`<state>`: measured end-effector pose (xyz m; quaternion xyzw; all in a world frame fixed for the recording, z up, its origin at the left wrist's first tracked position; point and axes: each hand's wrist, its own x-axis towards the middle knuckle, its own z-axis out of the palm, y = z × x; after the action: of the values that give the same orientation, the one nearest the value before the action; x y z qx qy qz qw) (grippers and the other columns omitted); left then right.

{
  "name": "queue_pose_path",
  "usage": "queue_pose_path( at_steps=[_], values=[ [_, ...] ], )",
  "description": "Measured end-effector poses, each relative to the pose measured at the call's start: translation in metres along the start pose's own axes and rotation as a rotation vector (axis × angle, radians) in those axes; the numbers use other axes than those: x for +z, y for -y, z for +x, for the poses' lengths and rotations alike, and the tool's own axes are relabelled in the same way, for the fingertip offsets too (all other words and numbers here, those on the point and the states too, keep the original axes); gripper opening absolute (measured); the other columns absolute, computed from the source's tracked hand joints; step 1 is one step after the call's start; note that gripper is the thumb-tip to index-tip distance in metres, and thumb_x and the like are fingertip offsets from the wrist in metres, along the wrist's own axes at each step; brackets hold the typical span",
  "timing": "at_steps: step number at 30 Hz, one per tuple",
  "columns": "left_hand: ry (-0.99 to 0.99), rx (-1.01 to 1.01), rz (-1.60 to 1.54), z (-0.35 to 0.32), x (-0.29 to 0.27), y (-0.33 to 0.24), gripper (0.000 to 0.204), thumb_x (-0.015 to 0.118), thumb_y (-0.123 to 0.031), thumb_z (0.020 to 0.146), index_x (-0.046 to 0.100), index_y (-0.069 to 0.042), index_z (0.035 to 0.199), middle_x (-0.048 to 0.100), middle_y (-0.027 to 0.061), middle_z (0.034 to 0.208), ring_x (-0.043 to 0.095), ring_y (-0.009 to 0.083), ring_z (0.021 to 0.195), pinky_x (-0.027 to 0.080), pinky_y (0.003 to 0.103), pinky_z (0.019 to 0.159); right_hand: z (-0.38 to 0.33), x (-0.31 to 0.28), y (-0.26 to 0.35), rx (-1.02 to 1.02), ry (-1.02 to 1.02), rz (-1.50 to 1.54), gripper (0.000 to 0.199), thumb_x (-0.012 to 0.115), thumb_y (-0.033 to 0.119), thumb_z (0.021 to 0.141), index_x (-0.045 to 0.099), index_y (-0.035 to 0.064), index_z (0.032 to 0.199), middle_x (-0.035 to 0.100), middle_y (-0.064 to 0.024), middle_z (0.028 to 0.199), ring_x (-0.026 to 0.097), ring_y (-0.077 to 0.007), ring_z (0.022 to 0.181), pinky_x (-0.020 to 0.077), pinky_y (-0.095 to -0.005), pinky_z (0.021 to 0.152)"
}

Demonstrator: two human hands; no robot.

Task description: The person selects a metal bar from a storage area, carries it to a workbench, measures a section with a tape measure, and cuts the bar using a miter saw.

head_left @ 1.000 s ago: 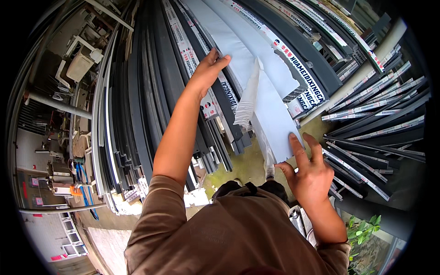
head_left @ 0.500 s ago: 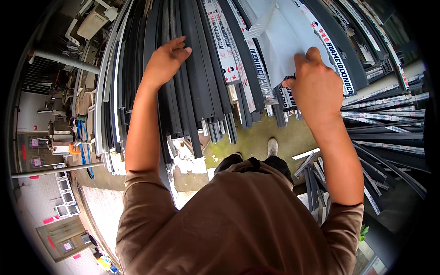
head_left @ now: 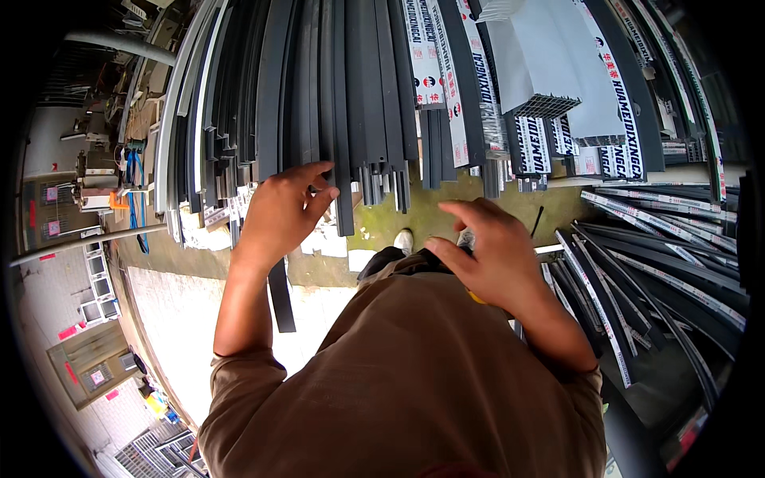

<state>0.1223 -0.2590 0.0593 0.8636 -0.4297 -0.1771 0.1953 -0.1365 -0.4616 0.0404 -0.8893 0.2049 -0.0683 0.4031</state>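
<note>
At the near ends of a rack of long dark grey profiles (head_left: 366,88), my left hand (head_left: 285,211) has its thumb and forefinger apart. Its fingertips are beside the end of one narrow dark profile (head_left: 343,203); whether they touch cannot be told. My right hand (head_left: 496,253), in front of my waist, has thumb and forefinger spread. A thin dark shaft (head_left: 538,221) sticks out past its far side and a yellow bit (head_left: 476,298) shows below the palm, like one slim tool across the hand. The curled fingers are hidden.
A film-wrapped bundle (head_left: 550,64) with gridlike ends lies right of the bare profiles, among strips with printed tape (head_left: 617,103). Loose profile lengths (head_left: 677,255) fan out at the right. A grey pipe (head_left: 119,46) crosses at the upper left.
My right hand has left the plastic film and come back to my waist, with the slim tool now showing. My left hand has slid nearer, toward the profile ends.
</note>
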Motion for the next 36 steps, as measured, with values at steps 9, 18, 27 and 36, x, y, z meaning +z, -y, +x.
queue_pose_path(
  at_steps=[9,18,27,36],
  values=[
    [0.125,-0.34,-0.094,-0.074,0.046,-0.007,0.067,0.078,-0.027,0.101,0.054,0.006,0.155,0.079,0.0221,0.122,0.082,0.0335,0.099,0.063,0.044,0.088,0.065,0.131,-0.104,0.441,0.156,0.665,0.08,0.07,0.059,0.105,0.054,0.0005,0.158,0.074,-0.011,0.105,0.068,-0.0176,0.093,0.0529,-0.0313,0.085],
    [0.046,-0.614,-0.987,-0.064,0.101,0.024,0.07,0.067,-0.033,0.112,0.041,0.009,0.162,0.076,0.0189,0.124,0.078,0.0272,0.11,0.061,0.037,0.094,0.101,0.157,-0.106,0.627,0.012,1.267,0.063,0.062,0.06,0.11,0.056,0.0112,0.15,0.072,-0.0071,0.116,0.056,-0.0105,0.075,0.0501,-0.0264,0.07],
    [-0.042,-0.592,-1.164,-0.069,0.085,0.013,0.045,0.055,-0.036,0.118,0.06,0.006,0.135,0.076,0.0176,0.112,0.077,0.0257,0.101,0.062,0.038,0.095,0.12,0.168,-0.097,0.616,-0.228,1.156,0.047,0.073,0.053,0.103,0.072,0.0071,0.112,0.071,-0.0054,0.095,0.057,-0.0111,0.072,0.0473,-0.0297,0.068],
    [-0.067,-0.564,-1.148,-0.087,0.067,0.009,0.044,0.055,-0.036,0.118,0.061,0.004,0.134,0.075,0.015,0.11,0.077,0.0244,0.1,0.063,0.037,0.095,0.119,0.184,-0.106,0.533,-0.278,1.107,0.048,0.074,0.054,0.103,0.071,0.007,0.113,0.066,-0.0011,0.09,0.056,-0.0089,0.073,0.0458,-0.0275,0.069]
  ],
)
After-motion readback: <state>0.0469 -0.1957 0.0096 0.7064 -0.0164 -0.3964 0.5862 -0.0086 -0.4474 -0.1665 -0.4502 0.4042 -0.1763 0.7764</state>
